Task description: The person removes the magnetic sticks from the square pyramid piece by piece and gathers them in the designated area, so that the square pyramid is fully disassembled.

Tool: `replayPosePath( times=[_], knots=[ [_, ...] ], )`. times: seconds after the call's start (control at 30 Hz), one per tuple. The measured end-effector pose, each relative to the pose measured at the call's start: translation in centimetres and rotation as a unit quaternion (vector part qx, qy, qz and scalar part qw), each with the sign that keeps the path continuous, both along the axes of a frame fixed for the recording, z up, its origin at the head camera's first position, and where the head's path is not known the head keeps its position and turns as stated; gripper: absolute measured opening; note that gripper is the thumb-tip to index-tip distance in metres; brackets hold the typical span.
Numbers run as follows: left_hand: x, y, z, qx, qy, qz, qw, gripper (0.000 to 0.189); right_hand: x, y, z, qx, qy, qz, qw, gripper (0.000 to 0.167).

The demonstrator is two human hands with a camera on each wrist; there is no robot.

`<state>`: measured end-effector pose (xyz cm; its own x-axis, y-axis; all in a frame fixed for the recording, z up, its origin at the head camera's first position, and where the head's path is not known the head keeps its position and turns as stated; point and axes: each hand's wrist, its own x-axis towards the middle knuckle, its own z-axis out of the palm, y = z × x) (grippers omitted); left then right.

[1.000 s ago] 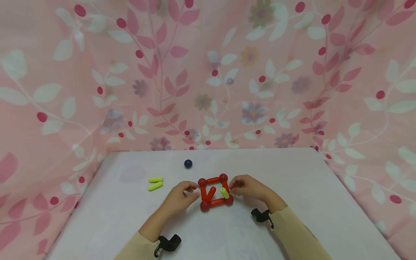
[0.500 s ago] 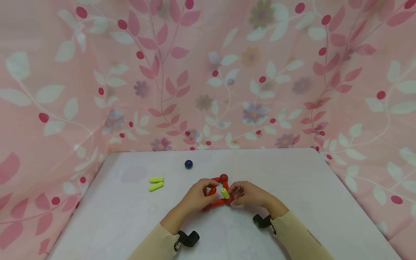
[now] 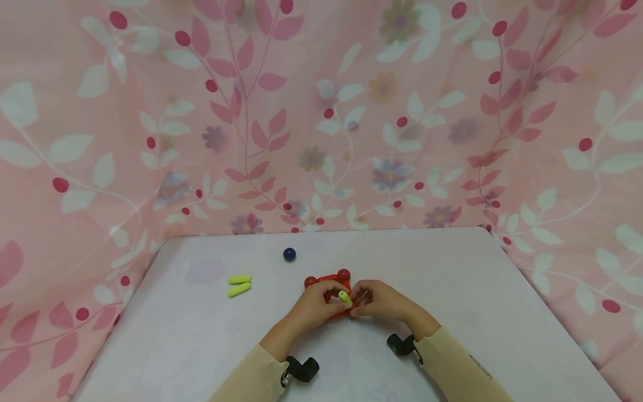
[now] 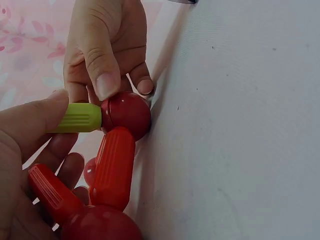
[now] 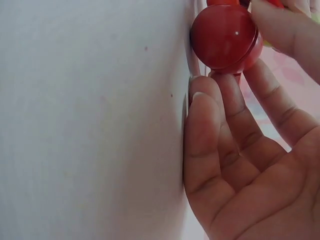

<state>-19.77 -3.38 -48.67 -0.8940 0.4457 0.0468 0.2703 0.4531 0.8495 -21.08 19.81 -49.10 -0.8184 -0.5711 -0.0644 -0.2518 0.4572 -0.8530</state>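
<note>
A square frame of red building rods and balls (image 3: pixel 344 274) lies on the table, partly covered by the hands. From its near right ball (image 4: pixel 129 114) rises a yellow-green rod (image 4: pixel 82 118). My left hand (image 3: pixel 312 305) reaches over the frame's left side and pinches that rod between thumb and fingers. Opposite it, my right hand (image 3: pixel 385 302) grips the ball, thumb on one side and fingertips on the other; the right wrist view shows this ball (image 5: pixel 225 37) close up. A red rod (image 4: pixel 54 192) slants up from another corner ball (image 4: pixel 102 226), beside the left palm.
Two loose yellow-green rods (image 3: pixel 239 290) lie to the left on the white table (image 3: pixel 427 257). A dark blue ball (image 3: pixel 289 254) sits farther back. Pink floral cloth (image 3: pixel 351 111) hangs behind and at the sides.
My left hand has moved right, from beside the frame to over it, and has taken hold of the upright yellow-green rod. The right hand has come down onto the near right ball.
</note>
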Motion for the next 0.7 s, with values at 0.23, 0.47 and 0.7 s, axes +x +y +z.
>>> replayPosePath(
  times=[0.23,0.47,0.7],
  knots=[
    [0.0,0.2,-0.6,0.002,0.042,0.013,0.999,0.018,0.1,-0.6,0.1,0.012,0.014,-0.015,0.9997,0.025],
    [0.0,-0.3,0.7,0.109,0.023,0.099,0.9888,0.028,0.1,-0.9,0.3,0.038,0.01,-0.03,0.9988,0.024],
    [0.0,-2.9,2.6,0.144,0.02,0.147,0.9783,0.024,0.0,-0.9,0.3,0.049,-0.011,-0.043,0.9978,0.023]
  ],
)
